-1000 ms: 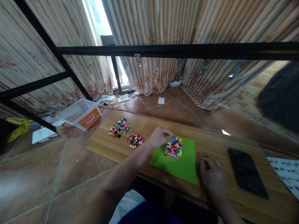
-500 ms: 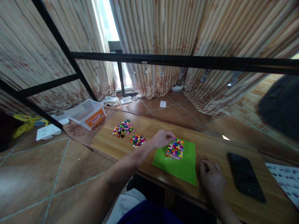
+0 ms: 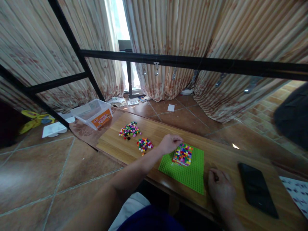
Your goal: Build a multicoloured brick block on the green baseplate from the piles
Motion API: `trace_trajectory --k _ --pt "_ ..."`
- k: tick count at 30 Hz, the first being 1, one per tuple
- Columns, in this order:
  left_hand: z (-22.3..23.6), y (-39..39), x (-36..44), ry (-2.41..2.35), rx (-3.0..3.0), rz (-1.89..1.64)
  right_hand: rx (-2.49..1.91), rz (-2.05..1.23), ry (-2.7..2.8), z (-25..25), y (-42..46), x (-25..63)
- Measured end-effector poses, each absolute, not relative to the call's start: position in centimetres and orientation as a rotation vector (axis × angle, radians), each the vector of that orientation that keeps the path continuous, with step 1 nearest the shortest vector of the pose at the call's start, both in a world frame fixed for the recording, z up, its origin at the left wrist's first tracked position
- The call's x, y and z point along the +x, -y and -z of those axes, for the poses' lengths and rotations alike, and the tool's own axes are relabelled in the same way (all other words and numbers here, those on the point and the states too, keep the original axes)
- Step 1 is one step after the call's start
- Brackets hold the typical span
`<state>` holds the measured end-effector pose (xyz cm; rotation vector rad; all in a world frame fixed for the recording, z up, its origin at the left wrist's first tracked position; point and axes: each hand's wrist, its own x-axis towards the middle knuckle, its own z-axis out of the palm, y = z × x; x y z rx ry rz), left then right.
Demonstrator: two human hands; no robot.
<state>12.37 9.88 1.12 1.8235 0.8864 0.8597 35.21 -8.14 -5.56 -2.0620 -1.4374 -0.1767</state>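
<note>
A green studded baseplate lies on the wooden table. On it stands a low square block of small multicoloured bricks, stacked in layers. My left hand is at the block's far left corner, thumb and fingertips pinched together. Whatever is between those fingertips is too small to make out. My right hand rests on the table just right of the baseplate, its fingers curled in, with nothing visible in them. To the left lie two loose piles of small bricks, a larger pile and a smaller pile.
A black phone lies right of my right hand, and a printed sheet is at the far right. Beyond the table's left end sits a clear plastic box with an orange label. A black metal rail crosses in front of the curtains.
The camera view has shifted a little, so the scene sits slightly further right. My left hand stays at the block's corner, and my right hand keeps its place beside the baseplate.
</note>
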Motion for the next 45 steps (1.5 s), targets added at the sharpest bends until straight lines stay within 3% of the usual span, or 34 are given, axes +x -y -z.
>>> trace_trajectory --k 9,16,23,34,39,45 --pt "-1.8 -9.3 10.9 -1.011 1.809 -0.95 -2.007 0.23 1.492 5.7 8.0 35.6" --pt "-2.2 -7.4 2.4 -1.152 1.666 -1.063 -2.014 0.315 1.491 5.6 8.3 35.7" --pt "-1.7 -2.0 -4.8 -1.462 1.845 -0.788 -2.006 0.308 1.518 5.6 8.4 36.0" --pt "-0.1 -1.0 -2.4 -1.804 2.143 -0.557 -2.005 0.29 1.485 5.7 8.3 36.0" --pt "0.1 -1.5 -2.6 -1.784 2.11 -0.688 -2.004 0.281 1.483 5.6 8.3 35.9" --pt "-1.0 -2.2 -0.9 -1.431 1.894 -1.158 -2.015 0.337 1.486 5.8 8.2 35.8"
